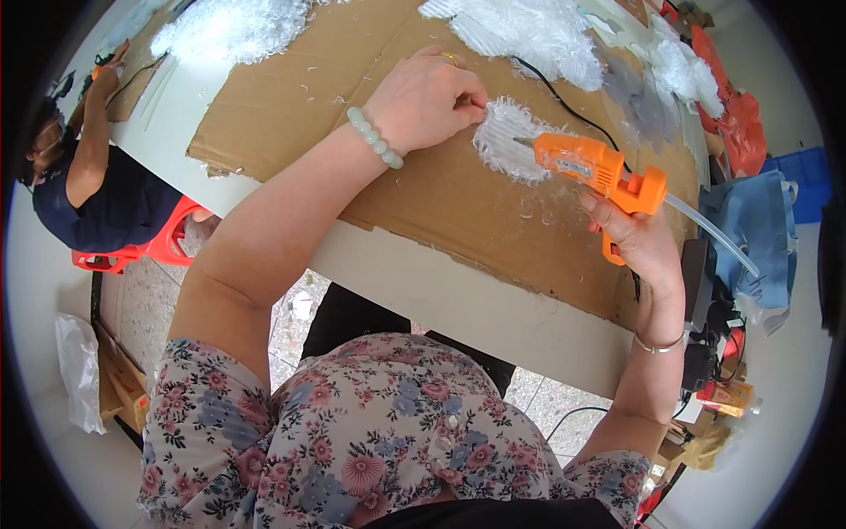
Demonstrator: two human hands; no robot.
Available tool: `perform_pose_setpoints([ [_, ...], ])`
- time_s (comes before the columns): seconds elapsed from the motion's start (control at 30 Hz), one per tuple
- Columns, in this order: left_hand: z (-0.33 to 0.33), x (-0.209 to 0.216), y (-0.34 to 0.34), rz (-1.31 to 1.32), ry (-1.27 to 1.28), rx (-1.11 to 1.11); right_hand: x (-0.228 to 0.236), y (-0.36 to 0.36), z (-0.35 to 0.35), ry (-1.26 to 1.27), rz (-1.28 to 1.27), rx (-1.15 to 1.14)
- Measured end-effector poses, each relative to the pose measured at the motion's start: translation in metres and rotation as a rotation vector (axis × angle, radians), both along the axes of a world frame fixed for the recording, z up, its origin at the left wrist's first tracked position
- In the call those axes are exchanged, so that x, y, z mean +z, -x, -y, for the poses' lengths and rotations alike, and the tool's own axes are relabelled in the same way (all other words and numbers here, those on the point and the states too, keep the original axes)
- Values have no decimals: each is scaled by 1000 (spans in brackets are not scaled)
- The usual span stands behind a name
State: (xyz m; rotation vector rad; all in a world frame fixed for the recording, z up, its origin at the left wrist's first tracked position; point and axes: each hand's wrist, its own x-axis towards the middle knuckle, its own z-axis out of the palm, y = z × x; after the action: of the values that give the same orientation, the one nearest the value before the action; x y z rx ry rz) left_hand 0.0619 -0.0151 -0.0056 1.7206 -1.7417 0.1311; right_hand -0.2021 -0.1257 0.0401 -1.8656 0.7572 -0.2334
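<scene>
My right hand (636,231) is wrapped round the grip of an orange hot glue gun (582,160). A clear glue stick (712,233) trails out of the gun's back end. The nozzle points left, over or against a small white piece with a fringed edge and ribbed surface (507,139); whether the tip touches it I cannot tell. My left hand (436,101) has its fingers curled together at the left edge of that piece, thumb and forefinger pinching there. The piece lies on a brown cardboard sheet (423,198).
Fluffy white heaps (231,28) and another white fringed pile (529,40) lie along the far side. A black cord (564,99) runs across the cardboard behind the gun. A red plastic bag (736,110) and blue bag (749,220) are at right. Another person (97,189) sits at far left.
</scene>
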Motion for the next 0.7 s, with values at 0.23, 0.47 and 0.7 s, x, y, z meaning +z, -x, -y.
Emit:
perform_pose_setpoints([
  [0.23, 10, -8, 5, 24, 74, -105, -4, 12, 0, 14, 93, -32],
  [0.47, 6, 1, -2, -172, 201, 5, -2, 14, 0, -6, 114, -34],
  [0.7, -8, 3, 7, 46, 13, -123, -2, 13, 0, 2, 128, -11],
])
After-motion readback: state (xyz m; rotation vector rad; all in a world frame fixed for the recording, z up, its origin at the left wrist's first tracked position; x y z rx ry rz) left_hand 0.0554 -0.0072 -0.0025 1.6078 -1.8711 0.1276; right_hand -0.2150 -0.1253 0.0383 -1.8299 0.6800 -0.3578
